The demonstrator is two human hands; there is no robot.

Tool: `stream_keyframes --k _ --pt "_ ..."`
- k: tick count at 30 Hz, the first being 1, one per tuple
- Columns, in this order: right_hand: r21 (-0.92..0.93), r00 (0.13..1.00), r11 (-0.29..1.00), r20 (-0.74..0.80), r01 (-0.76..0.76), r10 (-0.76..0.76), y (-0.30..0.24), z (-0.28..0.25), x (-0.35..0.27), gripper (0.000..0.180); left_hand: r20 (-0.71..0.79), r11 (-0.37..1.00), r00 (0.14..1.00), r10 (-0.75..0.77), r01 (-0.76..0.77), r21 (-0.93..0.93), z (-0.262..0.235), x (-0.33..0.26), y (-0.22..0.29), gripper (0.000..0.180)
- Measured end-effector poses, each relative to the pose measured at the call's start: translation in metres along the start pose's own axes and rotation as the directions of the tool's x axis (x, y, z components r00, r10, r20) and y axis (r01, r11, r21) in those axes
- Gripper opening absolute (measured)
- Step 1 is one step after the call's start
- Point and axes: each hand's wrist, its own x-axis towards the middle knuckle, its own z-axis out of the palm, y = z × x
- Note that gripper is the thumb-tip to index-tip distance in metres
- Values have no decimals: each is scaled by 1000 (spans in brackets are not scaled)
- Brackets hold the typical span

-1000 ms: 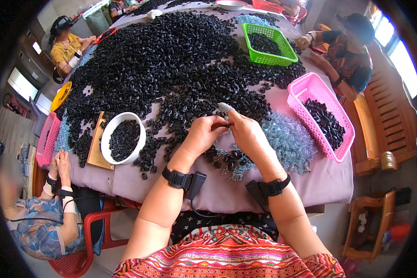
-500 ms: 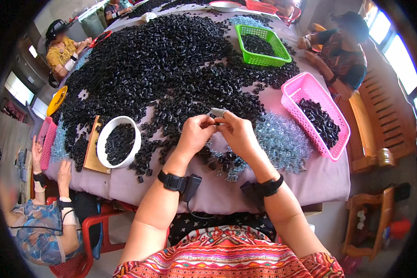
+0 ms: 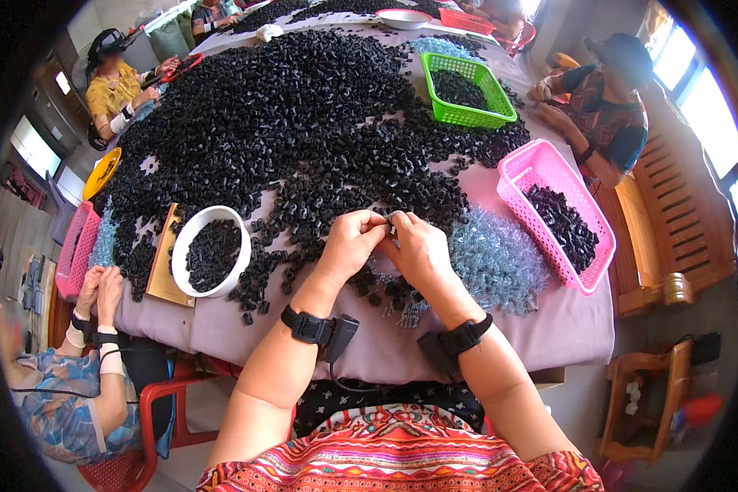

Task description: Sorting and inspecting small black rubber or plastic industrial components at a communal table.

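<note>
My left hand [image 3: 354, 243] and my right hand [image 3: 419, 248] meet over the near middle of the table, fingertips pinched together. Whatever they grip is mostly hidden; only a small dark bit shows between them, too small to name. Beyond and below my hands spreads a big heap of small black plastic pieces [image 3: 271, 115]. Close to my right hand lies a pile of clear bluish plastic pieces [image 3: 500, 258]. A white round tub [image 3: 211, 287] with slim black parts inside stands left of my left hand.
A pink basket [image 3: 512, 193] holding black parts sits at the right edge, a green basket [image 3: 471, 116] farther back. A wooden board [image 3: 160, 275] lies beside the tub. Co-workers sit around the purple-grey tablecloth [image 3: 320, 291], one at near left [image 3: 78, 394], another at right [image 3: 607, 115].
My right hand has turned slightly, its fingers more curled at the meeting point. The near-left co-worker's hands have come together, and the yellow-shirted co-worker's hands have moved apart.
</note>
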Motion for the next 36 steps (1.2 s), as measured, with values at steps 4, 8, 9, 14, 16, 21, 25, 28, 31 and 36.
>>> stream_keyframes --k 4,8,9,14,16,21,25,28,31,36 --pt "14 1000 1000 -15 -3 3 0 2 0 30 0 999 1000 -2 2 52 3 0 0 12" --pt "2 1000 1000 -14 -15 15 5 9 -1 30 21 994 1000 12 -14 106 4 -1 4 15" --pt "-12 999 1000 -32 -5 4 7 10 -1 30 26 994 1000 11 -14 105 4 -3 11 15" --pt "-16 998 999 -39 50 -50 6 3 1 28 117 952 991 -58 19 304 -1 -6 22 29" --pt "-7 997 998 -42 66 -67 7 2 1 27 129 970 989 -77 44 237 -3 -5 20 29" --pt "64 999 998 -34 -28 31 7 2 5 27 127 980 992 9 -34 195 -9 0 12 40" --pt "682 866 708 -228 -184 444 28 -29 20 16 -138 974 990 23 9 227 -19 2 19 44" --pt "898 666 406 -406 167 625 85 -67 17 20 -96 935 995 -7 41 352 -17 -1 29 35" --pt "880 448 431 -473 198 759 115 -92 3 58 -5 863 1000 -19 19 506 -11 -5 29 19" --pt "846 738 532 -336 -37 586 90 -71 8 15 83 767 996 -33 -28 641 -12 -10 26 23"
